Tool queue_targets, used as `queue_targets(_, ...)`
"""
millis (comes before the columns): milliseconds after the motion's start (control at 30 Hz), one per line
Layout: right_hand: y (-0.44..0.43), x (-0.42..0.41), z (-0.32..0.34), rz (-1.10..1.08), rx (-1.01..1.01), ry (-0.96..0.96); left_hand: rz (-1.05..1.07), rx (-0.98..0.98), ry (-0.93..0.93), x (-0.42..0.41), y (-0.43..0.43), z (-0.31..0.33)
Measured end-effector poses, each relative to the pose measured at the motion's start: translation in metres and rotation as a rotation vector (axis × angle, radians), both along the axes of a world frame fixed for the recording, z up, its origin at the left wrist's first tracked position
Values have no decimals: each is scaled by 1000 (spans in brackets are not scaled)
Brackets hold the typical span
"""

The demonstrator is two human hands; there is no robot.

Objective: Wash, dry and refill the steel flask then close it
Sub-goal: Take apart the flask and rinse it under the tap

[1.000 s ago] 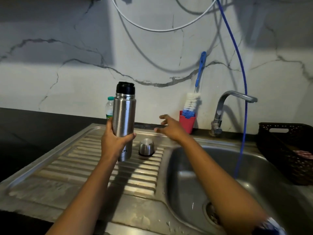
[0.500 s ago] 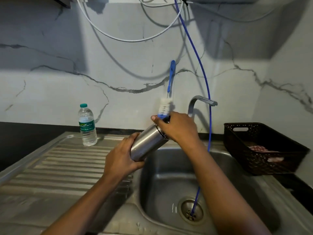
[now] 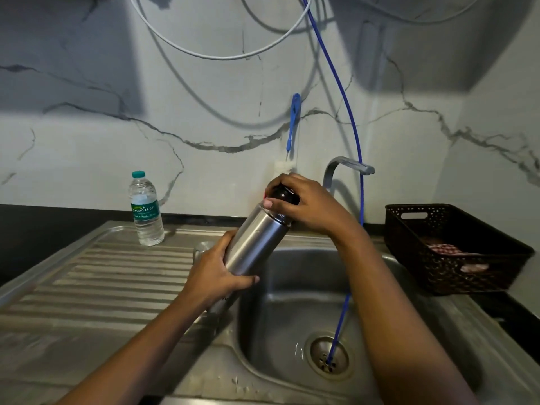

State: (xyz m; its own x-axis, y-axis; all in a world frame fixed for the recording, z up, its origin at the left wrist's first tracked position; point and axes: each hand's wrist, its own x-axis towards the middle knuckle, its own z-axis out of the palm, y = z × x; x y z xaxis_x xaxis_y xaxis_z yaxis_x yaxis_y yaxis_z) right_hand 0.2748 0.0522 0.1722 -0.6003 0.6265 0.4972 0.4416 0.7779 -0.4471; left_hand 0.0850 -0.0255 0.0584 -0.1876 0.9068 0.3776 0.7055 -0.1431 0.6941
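- A plastic bottle (image 3: 146,209) with a green cap stood upright at the back of the drainboard (image 3: 96,276), near the wall and well left of the hands.
- A small steel cup (image 3: 203,247) sat on the drainboard just behind the left hand, which hid most of it.
- A white cable (image 3: 219,55) hung in a loop against the marble wall above.
- The left hand (image 3: 216,277) was wrapped round the lower body of the flask (image 3: 257,244), its fingers curled across the front.
- The flask was held in the air and tilted. Its base pointed down toward the drainboard's edge, and its top leaned up and right over the left rim of the sink (image 3: 292,311).
- The right hand (image 3: 311,207) was curled over the black cap (image 3: 285,195) at the flask's top, thumb by the neck. I could not tell whether the cap was tight or loose.
- A brush (image 3: 293,124) with a blue handle stood against the wall behind that hand, its bristles mostly covered.
- The tap (image 3: 347,168) arched up just right of the hand.
- A blue hose (image 3: 361,194) came down from above, crossed the spout, passed behind the right forearm and ended in the drain (image 3: 328,358).
- A dark basket (image 3: 438,273) sat on the counter right of the sink, with a checked cloth (image 3: 444,248) inside.
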Motion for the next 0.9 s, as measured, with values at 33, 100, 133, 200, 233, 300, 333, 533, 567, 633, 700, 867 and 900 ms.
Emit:
queue_targets(33, -5, -6, 1, -148, 36, -88, 63, 36, 74, 0, -2, 0)
queue_targets(100, -13, -18, -2, -457, 100, -214, 173, 142, 294, 0, -5, 1)
queue_targets(133, -16, -22, -5, -565, 76, -221, 201, 186, 385, 1, -6, 1)
queue_targets(200, -15, -23, -8, -647, -3, -167, 224, 206, 451, 2, -8, 2)
queue_targets(233, -11, -21, -9, -620, -9, -142, 225, 190, 444, 2, -7, 2)
queue_targets(300, -4, -17, -9, -469, 58, -80, 197, 128, 363, 2, -6, 4)
queue_targets(333, -2, -14, -8, -350, 116, -31, 165, 84, 289, 1, -4, 5)
queue_targets(533, 5, 27, -1, 414, -398, 124, 28, -22, 125, -5, -2, 7)
queue_targets(567, 6, 32, 0, 422, -459, 99, 34, -18, 157, -7, -1, 6)
queue_targets(633, 2, 30, 3, 264, -484, 102, 58, -10, 194, -8, 0, 3)
queue_targets(700, -4, 16, 5, -90, -384, 25, 93, -2, 238, -7, -1, 1)
queue_targets(867, -2, -9, -7, -457, -92, -199, 128, 43, 350, -2, -5, 2)
queue_targets(900, -1, -7, -6, -417, -108, -193, 127, 41, 350, -3, -4, 2)
